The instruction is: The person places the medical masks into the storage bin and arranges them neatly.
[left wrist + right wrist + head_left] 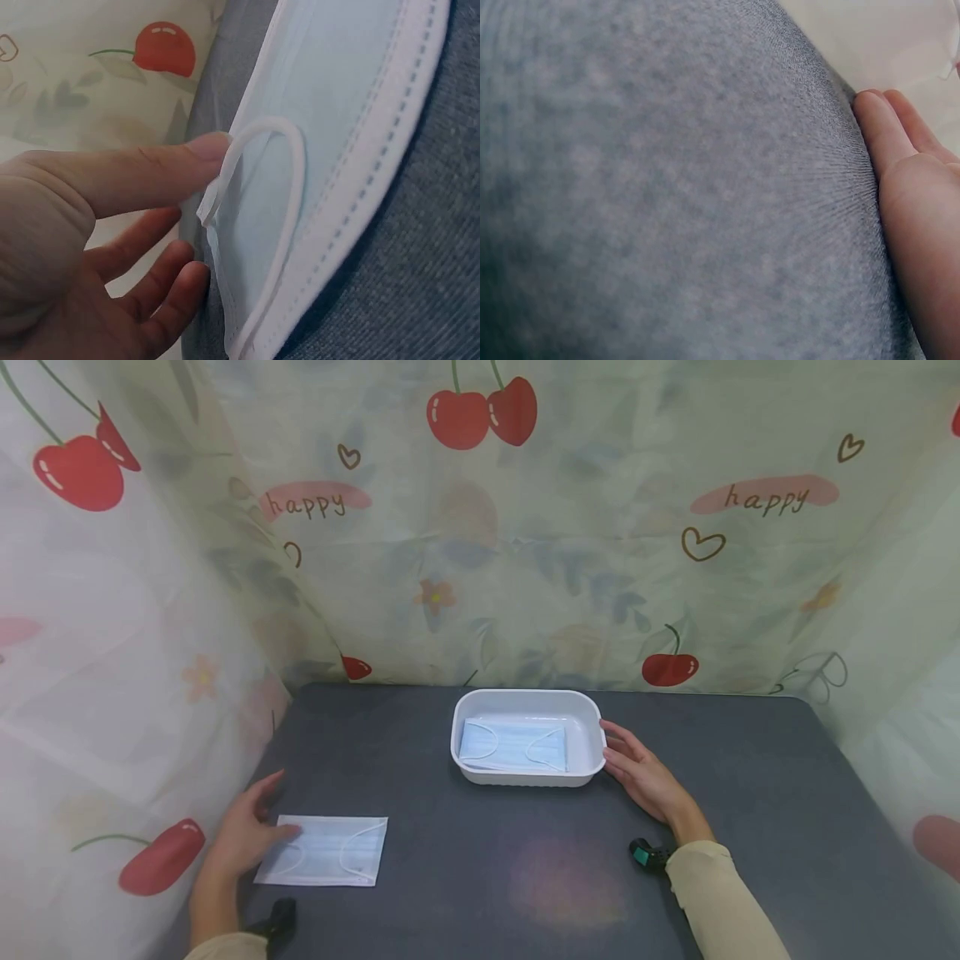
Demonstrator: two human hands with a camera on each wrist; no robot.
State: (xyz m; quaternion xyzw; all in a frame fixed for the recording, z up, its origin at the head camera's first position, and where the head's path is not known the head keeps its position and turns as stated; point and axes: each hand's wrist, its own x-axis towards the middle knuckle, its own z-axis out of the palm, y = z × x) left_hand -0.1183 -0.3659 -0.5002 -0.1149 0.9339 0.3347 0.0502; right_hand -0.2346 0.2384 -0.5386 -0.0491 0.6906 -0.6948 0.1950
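A light blue face mask with white ear loops lies on the dark table at the left. My left hand is at its left side, the thumb touching the mask's edge by an ear loop. The other fingers are loosely bent beside the mask, apart from the thumb. At the back middle stands a white plastic tray with a blue face mask lying flat inside. My right hand touches the tray's right wall with its fingertips; the right wrist view shows only part of that hand.
The dark grey table reaches back to a hanging cloth printed with cherries and hearts. Cloth also hangs along the left and right sides. Each wrist wears a small black device.
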